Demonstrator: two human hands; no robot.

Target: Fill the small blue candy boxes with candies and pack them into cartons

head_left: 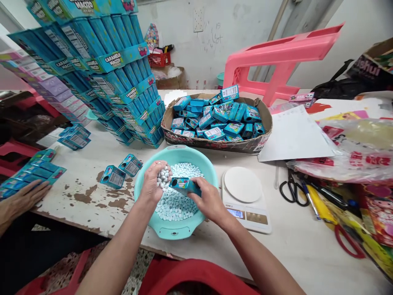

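My left hand is closed around a heap of small pale candies, some showing at the fingers. Close beside it, my right hand grips a small blue candy box, tilted toward the left hand. Both hands are above a mint-green basin holding many more pale blue candies. Just right of the basin stands a white kitchen scale with its display lit. Two blue boxes sit left of the basin.
Behind the basin, a cardboard tray is heaped with blue boxes. A tall stack of boxed displays rises at the left. Another person's hand rests by boxes at far left. Black scissors and plastic bags lie right.
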